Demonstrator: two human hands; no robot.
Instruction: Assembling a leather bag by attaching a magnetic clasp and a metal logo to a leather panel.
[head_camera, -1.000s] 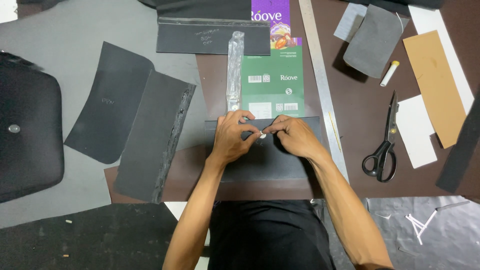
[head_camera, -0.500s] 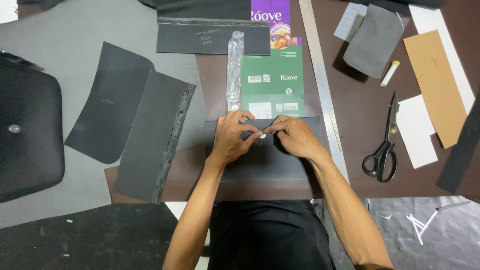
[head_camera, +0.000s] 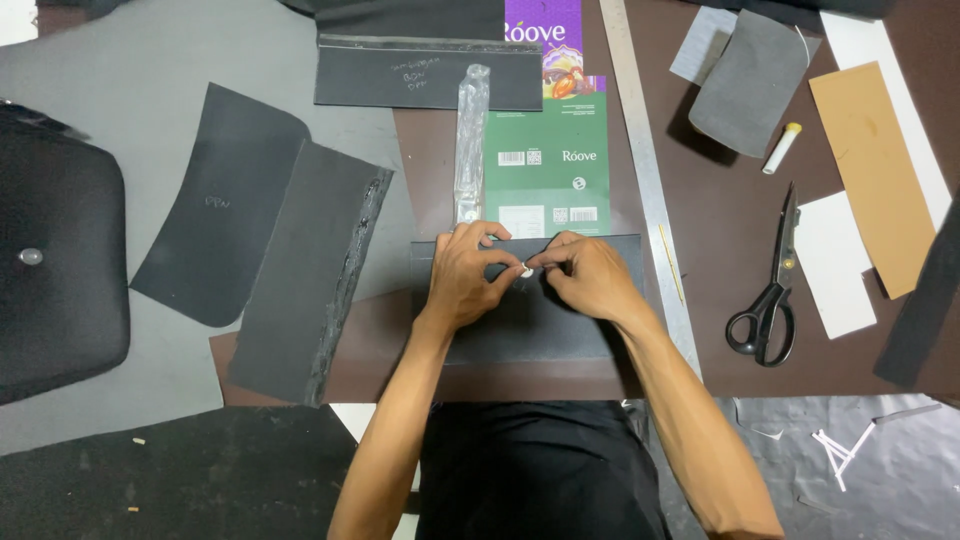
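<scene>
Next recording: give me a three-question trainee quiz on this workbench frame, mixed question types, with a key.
1. True or false: the scissors lie closed on the brown mat, to the right of the metal ruler.
2. Multiple choice: where do the left hand and right hand meet?
A. over the black bag at the far left
B. on the dark sheet in front of the person, pinching a small white piece
C. on the tan strip
3. Fill in: the printed box just beyond the hands is mostly ____ in colour.

Key: 1 true; 2 B; 3 green.
</scene>
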